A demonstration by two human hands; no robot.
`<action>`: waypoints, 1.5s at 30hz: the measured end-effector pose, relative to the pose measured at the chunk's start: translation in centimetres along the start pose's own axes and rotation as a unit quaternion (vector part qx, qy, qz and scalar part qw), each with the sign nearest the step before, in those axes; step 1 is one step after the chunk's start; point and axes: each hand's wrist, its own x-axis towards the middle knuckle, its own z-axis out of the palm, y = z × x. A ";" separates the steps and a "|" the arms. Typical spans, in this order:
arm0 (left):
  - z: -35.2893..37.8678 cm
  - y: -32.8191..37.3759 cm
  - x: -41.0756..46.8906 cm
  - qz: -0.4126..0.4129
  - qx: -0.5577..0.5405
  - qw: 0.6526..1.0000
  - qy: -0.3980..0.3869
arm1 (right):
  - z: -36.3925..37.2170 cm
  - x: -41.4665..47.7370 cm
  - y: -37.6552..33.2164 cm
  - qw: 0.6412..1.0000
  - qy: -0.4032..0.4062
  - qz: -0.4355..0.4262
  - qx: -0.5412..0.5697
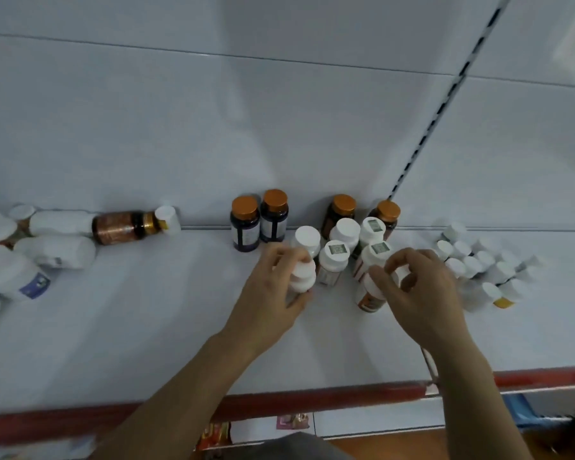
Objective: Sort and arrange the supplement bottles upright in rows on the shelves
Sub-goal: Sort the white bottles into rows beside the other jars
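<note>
Gripping white bottle [302, 277], labelled bottle [367, 298], fingers [274, 257] around

Smooth matt white shelf [146, 327], glossy dark bottles [244, 232] with shiny copper-coloured caps [245, 207], matt white plastic bottles [334, 267].

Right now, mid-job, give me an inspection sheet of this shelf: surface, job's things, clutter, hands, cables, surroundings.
Surface: white shelf with a red front edge.
Job's things: four orange-capped bottles upright along the back; white-capped cluster upright in front of them; small white bottles grouped at right.
Clutter: brown bottle and large white bottles lying on their sides at left.
Hands: left hand grips a white bottle; right hand grips an orange-labelled bottle by its top.
Cables: thin cord beside the right wrist, origin unclear.
Surroundings: white back panel with a slotted upright; packaged goods on a lower level.
</note>
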 end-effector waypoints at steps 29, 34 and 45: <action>-27.2 -11.7 -17.5 -0.370 0.370 0.843 0.125 | 24.9 4.1 -28.1 0.918 -0.252 -0.260 -0.161; -27.4 -12.4 -17.7 -0.346 0.374 0.852 0.121 | 24.7 1.0 -32.2 0.896 -0.282 -0.331 0.088; -28.9 -11.0 -18.1 -0.309 0.140 0.901 0.271 | 26.1 -2.3 -31.8 0.885 -0.286 -0.290 0.226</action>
